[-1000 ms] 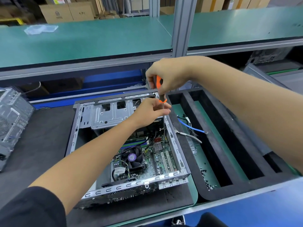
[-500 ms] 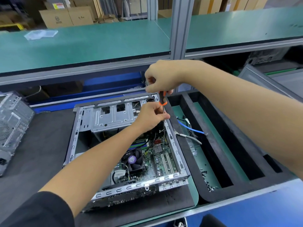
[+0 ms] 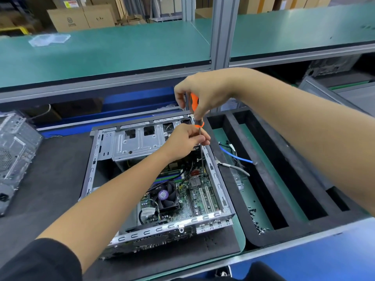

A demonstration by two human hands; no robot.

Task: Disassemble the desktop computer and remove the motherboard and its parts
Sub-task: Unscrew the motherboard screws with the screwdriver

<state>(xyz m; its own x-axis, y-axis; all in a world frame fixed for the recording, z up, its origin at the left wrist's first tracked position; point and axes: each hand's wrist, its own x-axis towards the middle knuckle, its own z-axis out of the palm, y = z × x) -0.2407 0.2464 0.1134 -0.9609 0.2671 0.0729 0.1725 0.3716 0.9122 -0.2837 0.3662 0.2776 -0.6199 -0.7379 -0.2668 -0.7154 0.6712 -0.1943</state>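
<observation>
Here, at centre frame, a person works over an open desktop computer case (image 3: 156,179) lying on its side on a dark mat on the bench (image 3: 46,179), both hands meeting above the case's far right corner. The right hand (image 3: 205,92), reaching in from the right of the frame, is curled around the orange and black handle of a screwdriver (image 3: 196,112) held upright, its thin shaft running down inside the case along the right wall. The left hand (image 3: 186,138), coming up from the lower left in a black sleeve (image 3: 38,260), pinches that shaft just below the handle. Inside the case the motherboard (image 3: 194,191) sits in the lower right part, with a black cooler fan (image 3: 164,195) bearing a purple hub near its middle and a metal drive cage (image 3: 136,142) across the upper part. To the right of the case stands a black foam tray (image 3: 233,179) with long slots, and in its nearest slot lie a blue cable (image 3: 235,156), a grey cable (image 3: 235,168) and a scatter of small dark screws (image 3: 254,220). A second bare metal chassis (image 3: 14,155) stands at the left edge of the frame, and cardboard boxes (image 3: 81,17) fill the upper left beyond a green shelf (image 3: 113,49)
</observation>
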